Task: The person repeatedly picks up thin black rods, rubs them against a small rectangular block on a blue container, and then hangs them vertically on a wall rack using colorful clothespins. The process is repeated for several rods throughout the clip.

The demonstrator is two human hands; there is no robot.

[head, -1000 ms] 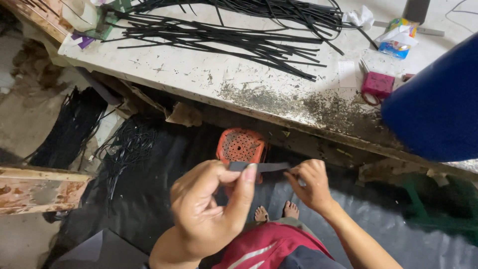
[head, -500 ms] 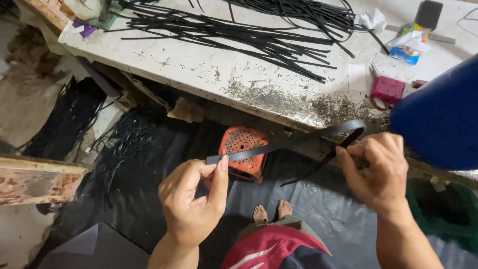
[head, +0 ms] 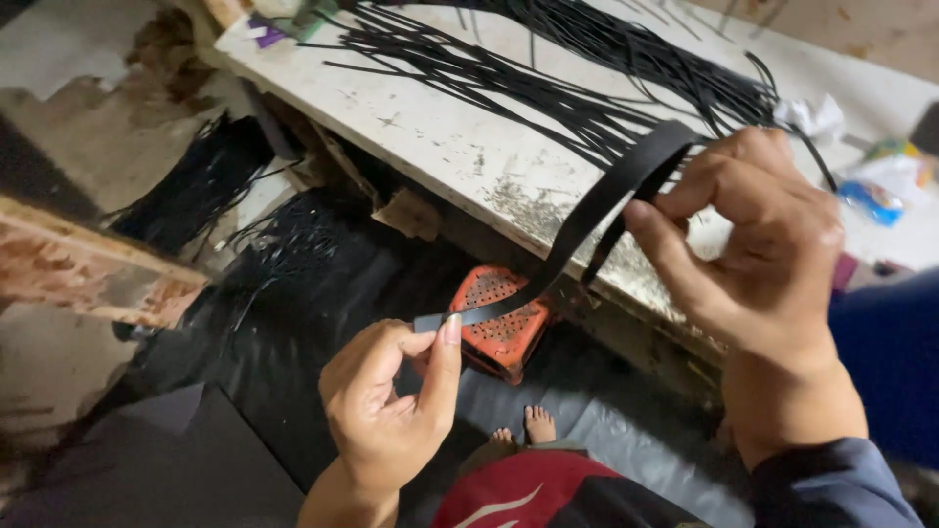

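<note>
Head view: black strip (head: 577, 230) runs diagonally, low end lower-left, high end upper-right. Left hand (head: 391, 406) grip pinched on low end; right hand (head: 763, 254) grip clamped on looped top, above worktop (head: 460, 147) edge w/ orange stool (head: 504, 328) below.

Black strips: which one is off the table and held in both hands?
The wide flat strip, pinched by the left hand at one end and looped at the right hand. The thin strips lie on the table.
</note>
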